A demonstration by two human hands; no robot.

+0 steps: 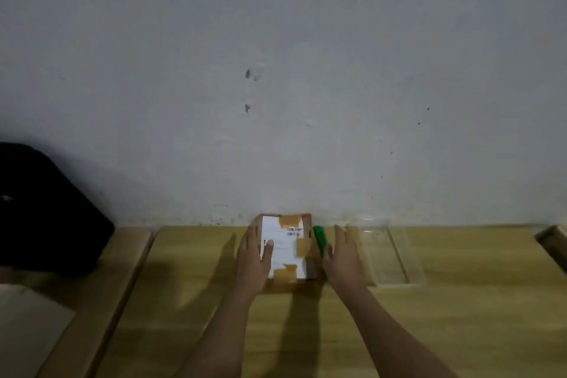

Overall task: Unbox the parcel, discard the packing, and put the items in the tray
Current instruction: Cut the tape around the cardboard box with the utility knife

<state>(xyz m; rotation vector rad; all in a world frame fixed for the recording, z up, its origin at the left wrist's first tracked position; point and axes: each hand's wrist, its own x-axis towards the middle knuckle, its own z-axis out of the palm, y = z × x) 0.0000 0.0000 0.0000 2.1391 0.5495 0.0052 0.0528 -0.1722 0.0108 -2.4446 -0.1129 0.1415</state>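
Two bare hands reached forward over the wooden tabletop (190,301) toward a small cardboard parcel (287,252) that lay flat near the far edge, close against the grey wall (276,70). The parcel was closed, with a white shipping label (283,250) on its top face and strips of tan tape (290,220) across the label. The left hand (256,258) rested on the parcel's left side, fingers extended along its edge and thumb laid over the label, loosely gripping it. The right hand (343,255) was open with fingers straight, just beside the parcel's right side; whether it touched the box could not be told through the blur. A green object (320,238) lay between the parcel and the right hand, partly hidden by it. A clear plastic tray (389,255) sat on the tabletop just right of the right hand. A dark bulky object (46,212) stood at the far left.
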